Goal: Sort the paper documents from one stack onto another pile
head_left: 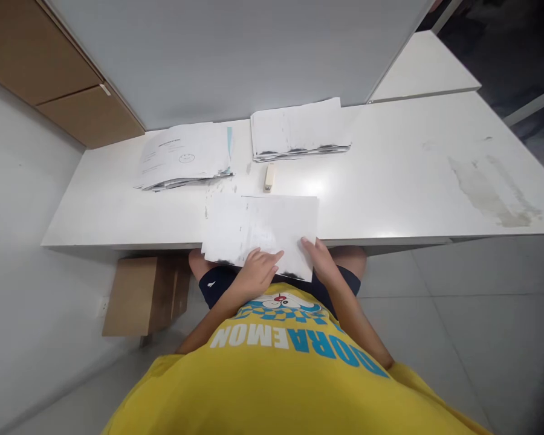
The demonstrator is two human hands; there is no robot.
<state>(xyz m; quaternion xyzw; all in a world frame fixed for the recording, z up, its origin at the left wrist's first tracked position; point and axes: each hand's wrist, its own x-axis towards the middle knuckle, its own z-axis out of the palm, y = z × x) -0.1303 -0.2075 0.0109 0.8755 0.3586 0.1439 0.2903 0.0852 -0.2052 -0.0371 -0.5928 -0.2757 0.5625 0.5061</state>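
Two bare hands on a small stack of white paper sheets (260,232) at the near edge of a white table (412,181). Left hand (256,269) lying on top of the sheets near the bottom edge, fingers spread flat and pointing toward the right, pressing down, not curled around anything. Right hand (320,260) at the bottom right corner of the sheets, thumb on top and the other fingers hidden under the paper, so pinching that corner. Sheets lying flat, long side running left to right along the table edge, a little tilted, with the near edge hanging over the table toward the yellow shirt (290,368). Dark smudges along that near edge. Just behind the sheets, a small cream stapler (269,177), standing apart from them, with its long side pointing away from the person. Farther back on the left, a loose pile of printed papers (184,157), fanned out a bit. Farther back in the middle, a neater pile of papers (299,130) with dark marks along its front edge. Under the table on the left, a brown cardboard box (140,296).
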